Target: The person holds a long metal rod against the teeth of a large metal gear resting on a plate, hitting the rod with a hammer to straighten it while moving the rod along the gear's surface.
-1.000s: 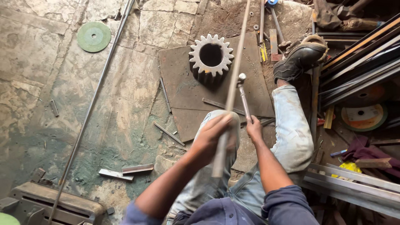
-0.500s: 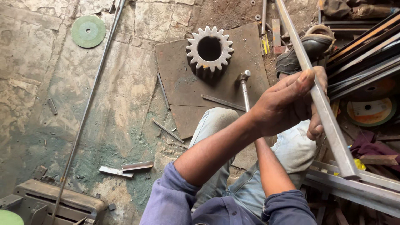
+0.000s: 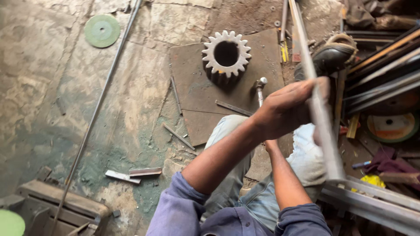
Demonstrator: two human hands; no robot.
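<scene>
The long steel bar (image 3: 316,98) ran from the top of my view down to the right, ending over a stack of angle irons (image 3: 372,199) at the lower right. On the floor (image 3: 52,87) beyond it I saw one toothed gear (image 3: 226,54) standing on a flat steel plate (image 3: 197,94), one hammer (image 3: 260,89) lying just right of the gear, and one shoe (image 3: 327,59) behind the bar. A second long thin rod (image 3: 94,118) lay slanted across the left of the floor, well apart from the bar. I counted two green discs, one (image 3: 102,30) at the upper left and one (image 3: 11,223) cut off at the bottom-left corner, plus a round disc (image 3: 392,126) with a yellow-and-orange label among the racked bars at right. A few short metal strips (image 3: 133,174) lay scattered near the knees. My left hand (image 3: 286,109) was clenched around the bar at its middle, fingers curled tight. My right hand (image 3: 317,137) sat mostly hidden behind the left forearm and the bar; I could not tell whether it gripped anything. The crossed left arm blocked much of the lap.
</scene>
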